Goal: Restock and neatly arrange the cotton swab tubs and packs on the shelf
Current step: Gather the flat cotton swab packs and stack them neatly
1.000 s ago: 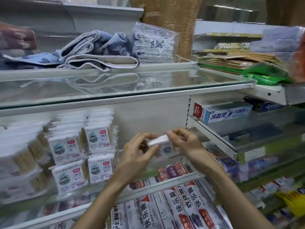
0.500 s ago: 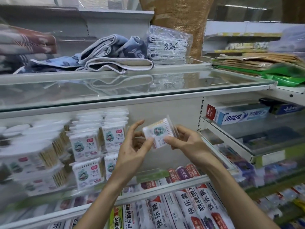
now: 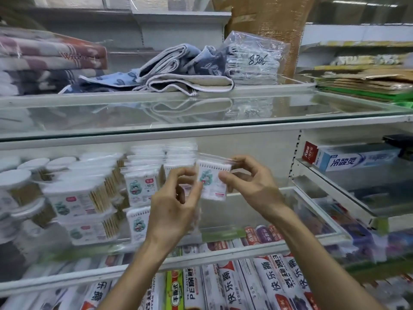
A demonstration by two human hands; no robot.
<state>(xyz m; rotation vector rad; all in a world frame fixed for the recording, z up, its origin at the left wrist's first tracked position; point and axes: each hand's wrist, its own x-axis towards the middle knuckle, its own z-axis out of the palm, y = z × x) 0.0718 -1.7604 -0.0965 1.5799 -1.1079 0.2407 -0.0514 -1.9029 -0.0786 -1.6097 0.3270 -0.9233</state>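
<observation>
Shelf unit (image 3: 201, 139), white metal with glass boards, fills the frame.

Top glass board (image 3: 223, 113): loose folded towels (image 3: 178, 72) at upper centre, striped towels (image 3: 51, 61) stacked at upper left, a clear bag of cloths (image 3: 254, 61) marked 8306 just right of the loose ones.

Bottom edge: long toothpaste boxes (image 3: 228, 285) lying side by side. One more toothpaste box (image 3: 357, 157) on a side shelf at right.

Middle shelf (image 3: 290, 240), left half: cotton swab tubs (image 3: 73, 200) stacked, round-lidded ones at far left, blurred. Just right of them, small cotton swab packs (image 3: 140, 186) standing upright in stacked rows, labels forward.

Both hands raised at centre frame, in front of the middle shelf. Left hand (image 3: 172, 209): fingers curled, thumb tip on the lower left edge of one pack (image 3: 212, 180). Right hand (image 3: 252, 182): thumb pressed on the pack's front, forefinger bent over its top right corner, other fingers curled behind.

The pack is upright, label toward the camera, in the air just right of the shelved packs. Whether it touches them cannot be told.
</observation>
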